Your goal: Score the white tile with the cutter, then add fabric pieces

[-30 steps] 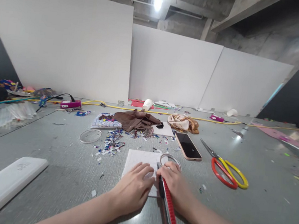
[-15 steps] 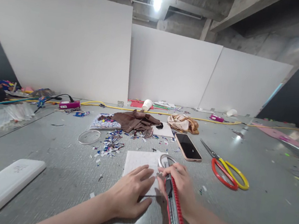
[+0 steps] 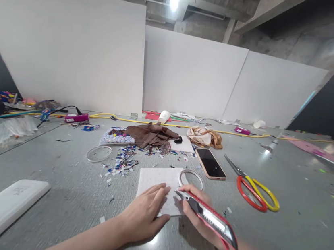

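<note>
My left hand [image 3: 144,213] lies flat on a white sheet [image 3: 151,176], fingers stretched out and the thumb apart. A red utility knife [image 3: 211,219] is gripped in my right hand [image 3: 194,209], its short blade pointing left over the sheet's right part. The knife's handle slants back toward the lower right. A roll of tape [image 3: 191,179] lies at the sheet's upper right corner, just beyond my right fingers. My right fingertips are partly hidden behind the knife.
Red-and-yellow scissors [image 3: 254,192] and a phone [image 3: 210,164] lie to the right. Ahead are brown cloth [image 3: 152,134], paper scraps [image 3: 122,162] and a clear ring [image 3: 99,154]. A white plastic case [image 3: 4,210] rests at lower left; white panels [image 3: 191,75] stand behind.
My right hand has turned the knife from nearly upright in view to slanting, its handle swinging right. The tape roll now shows free of the fingers. My left hand has barely moved.
</note>
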The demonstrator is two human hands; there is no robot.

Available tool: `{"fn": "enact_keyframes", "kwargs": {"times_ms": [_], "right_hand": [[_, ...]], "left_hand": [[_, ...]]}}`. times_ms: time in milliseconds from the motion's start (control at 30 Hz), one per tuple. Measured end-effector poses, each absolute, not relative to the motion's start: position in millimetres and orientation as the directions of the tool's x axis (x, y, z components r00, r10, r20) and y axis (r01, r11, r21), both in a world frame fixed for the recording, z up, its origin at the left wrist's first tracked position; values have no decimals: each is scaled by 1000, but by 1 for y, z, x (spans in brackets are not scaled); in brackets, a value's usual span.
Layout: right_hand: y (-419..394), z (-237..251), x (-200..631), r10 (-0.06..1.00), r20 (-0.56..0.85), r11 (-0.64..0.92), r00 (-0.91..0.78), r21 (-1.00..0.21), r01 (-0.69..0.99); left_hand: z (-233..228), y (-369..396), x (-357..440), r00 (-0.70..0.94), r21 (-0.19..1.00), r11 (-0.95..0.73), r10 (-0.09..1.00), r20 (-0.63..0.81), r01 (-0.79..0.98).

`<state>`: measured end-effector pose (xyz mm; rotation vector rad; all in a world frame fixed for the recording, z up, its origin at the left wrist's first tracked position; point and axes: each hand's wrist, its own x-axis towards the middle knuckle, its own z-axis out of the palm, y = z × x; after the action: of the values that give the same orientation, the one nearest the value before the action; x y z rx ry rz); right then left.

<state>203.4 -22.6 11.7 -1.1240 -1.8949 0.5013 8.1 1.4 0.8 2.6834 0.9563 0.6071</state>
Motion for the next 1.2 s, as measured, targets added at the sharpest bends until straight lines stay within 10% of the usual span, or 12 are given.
{"fn": "enact_keyframes", "kwargs": {"times_ms": [1200], "right_hand": [[-4, -9, 211, 795, 455, 606, -402, -621, 497]], "left_hand": [[6, 2, 10, 727, 255, -796, 606, 324, 550]]}}
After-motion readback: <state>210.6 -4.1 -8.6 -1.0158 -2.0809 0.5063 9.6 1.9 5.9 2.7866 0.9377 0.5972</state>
